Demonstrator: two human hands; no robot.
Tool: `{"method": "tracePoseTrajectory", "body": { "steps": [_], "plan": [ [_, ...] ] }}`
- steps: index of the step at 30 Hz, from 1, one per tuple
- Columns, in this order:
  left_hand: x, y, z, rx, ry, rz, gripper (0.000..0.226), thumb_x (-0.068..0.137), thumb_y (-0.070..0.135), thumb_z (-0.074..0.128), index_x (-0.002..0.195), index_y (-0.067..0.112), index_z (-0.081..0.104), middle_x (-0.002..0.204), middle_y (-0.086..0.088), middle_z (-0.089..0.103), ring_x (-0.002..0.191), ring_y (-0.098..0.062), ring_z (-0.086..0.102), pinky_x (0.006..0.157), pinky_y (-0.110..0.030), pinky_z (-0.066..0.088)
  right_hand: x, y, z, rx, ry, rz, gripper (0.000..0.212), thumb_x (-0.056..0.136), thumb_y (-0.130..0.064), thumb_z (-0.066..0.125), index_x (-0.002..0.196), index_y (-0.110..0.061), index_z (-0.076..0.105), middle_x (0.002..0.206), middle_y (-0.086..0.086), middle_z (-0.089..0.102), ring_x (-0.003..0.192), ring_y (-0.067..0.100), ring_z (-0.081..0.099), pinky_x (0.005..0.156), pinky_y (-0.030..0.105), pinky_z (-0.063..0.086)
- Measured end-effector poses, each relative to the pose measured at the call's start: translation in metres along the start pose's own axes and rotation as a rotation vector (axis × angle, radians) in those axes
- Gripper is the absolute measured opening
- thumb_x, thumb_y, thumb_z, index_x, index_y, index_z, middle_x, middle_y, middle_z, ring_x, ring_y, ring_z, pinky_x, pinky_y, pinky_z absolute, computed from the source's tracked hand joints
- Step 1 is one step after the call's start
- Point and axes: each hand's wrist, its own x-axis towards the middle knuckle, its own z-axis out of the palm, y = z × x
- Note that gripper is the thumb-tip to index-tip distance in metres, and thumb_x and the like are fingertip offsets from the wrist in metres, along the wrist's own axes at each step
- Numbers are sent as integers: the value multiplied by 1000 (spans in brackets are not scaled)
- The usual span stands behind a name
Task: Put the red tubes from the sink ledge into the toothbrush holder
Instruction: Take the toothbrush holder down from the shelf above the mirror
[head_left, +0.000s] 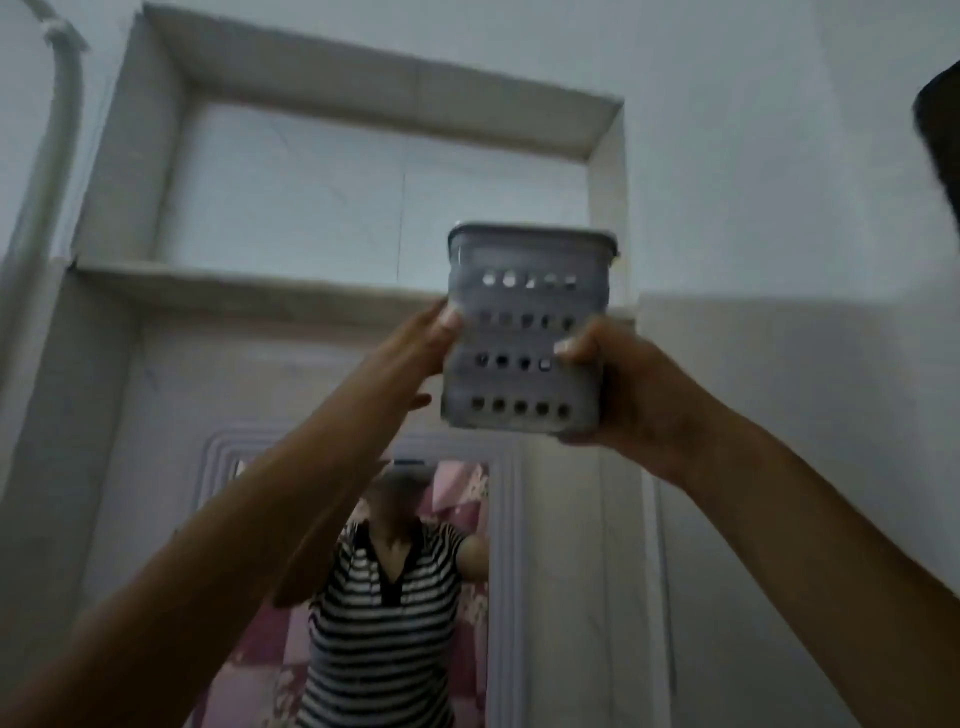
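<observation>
A grey plastic toothbrush holder (524, 332) with rows of round holes is raised in front of the wall, upright, at about the height of the niche's lower edge. My left hand (421, 338) grips its left side with the fingers wrapped behind it. My right hand (618, 384) holds its right side and bottom corner, thumb on the front face. What is inside the holder is hidden from this low angle. No red tubes and no sink ledge are in view.
A recessed wall niche (363, 182) with a ledge (249, 283) is behind the holder. Below hangs a white-framed mirror (498, 571) reflecting a person in a striped shirt. A white pipe (57, 130) runs up the left wall. A dark object (940, 135) sits at the right edge.
</observation>
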Motion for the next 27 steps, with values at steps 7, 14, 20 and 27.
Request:
{"method": "tracePoseTrajectory", "body": {
  "steps": [7,14,20,27],
  "plan": [
    [-192,-110,56,2,-48,-239,68,86,32,69,145,34,34,136,18,56,124,3,53,96,-20,49,-121,172,71,111,-166,193,64,58,-3,75,117,-23,60,117,17,67,106,30,64,86,49,53],
    [-349,-195,18,131,4,-752,51,82,41,68,131,35,54,129,11,62,116,1,58,94,-20,47,-248,327,99,50,-22,426,108,28,-13,95,120,-13,38,111,2,62,97,1,63,73,14,55],
    [-478,-262,-12,349,181,-1162,26,90,11,65,94,36,62,91,10,73,93,-14,70,70,-15,49,-350,408,117,-17,-21,636,105,34,-30,95,120,-30,35,112,-14,60,98,-13,58,78,9,53],
    [-509,-319,14,559,69,-1282,20,88,21,65,107,20,70,98,-1,73,80,-20,69,78,-39,57,-392,454,133,2,-118,802,121,34,-52,90,133,-17,31,125,-14,58,111,-8,54,89,9,48]
  ]
}}
